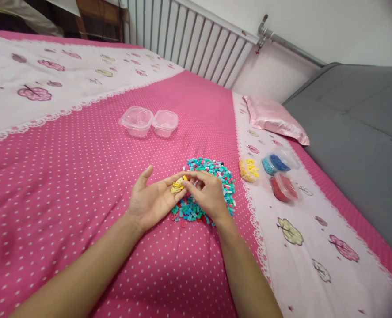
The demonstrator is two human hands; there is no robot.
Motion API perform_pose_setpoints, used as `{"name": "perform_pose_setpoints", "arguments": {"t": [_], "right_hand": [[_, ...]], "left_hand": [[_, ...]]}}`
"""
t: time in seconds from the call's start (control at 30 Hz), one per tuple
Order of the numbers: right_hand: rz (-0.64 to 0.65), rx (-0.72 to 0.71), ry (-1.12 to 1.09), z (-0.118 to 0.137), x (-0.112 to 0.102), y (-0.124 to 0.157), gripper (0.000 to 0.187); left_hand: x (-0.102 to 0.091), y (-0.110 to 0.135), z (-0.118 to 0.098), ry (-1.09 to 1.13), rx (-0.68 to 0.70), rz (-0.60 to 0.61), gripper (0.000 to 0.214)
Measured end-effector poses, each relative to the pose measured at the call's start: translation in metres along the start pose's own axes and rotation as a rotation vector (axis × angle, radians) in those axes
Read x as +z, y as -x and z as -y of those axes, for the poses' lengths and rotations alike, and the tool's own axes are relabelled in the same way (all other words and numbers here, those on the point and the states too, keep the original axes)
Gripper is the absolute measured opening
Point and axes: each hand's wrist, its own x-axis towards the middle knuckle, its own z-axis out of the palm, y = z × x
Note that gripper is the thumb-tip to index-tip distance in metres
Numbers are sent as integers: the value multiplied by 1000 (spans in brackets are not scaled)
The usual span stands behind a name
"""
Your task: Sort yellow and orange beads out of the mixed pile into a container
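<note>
My left hand (151, 201) lies palm up on the pink dotted bedspread (93, 176), cupping a small heap of yellow pieces (178, 185) on its fingers. My right hand (207, 192) rests just beside it with fingertips pinched together at those yellow pieces. Both hands sit over a pile of mixed small pieces (212, 181), mostly teal and blue with some red. What the right fingertips grip is too small to name.
Two empty clear plastic tubs (148, 120) stand farther up the bed. To the right lie tubs of yellow pieces (249, 170), blue pieces (277, 162) and red pieces (283, 187). A pink pillow (275, 119), a grey sofa (358, 132) and a white radiator (196, 39) border the bed.
</note>
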Motion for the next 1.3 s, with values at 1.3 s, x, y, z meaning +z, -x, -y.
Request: {"name": "perform_pose_setpoints", "arguments": {"t": [1.3], "right_hand": [[-203, 725, -1273, 52, 50, 28, 28]], "left_hand": [[13, 12, 54, -789, 615, 9, 54]]}}
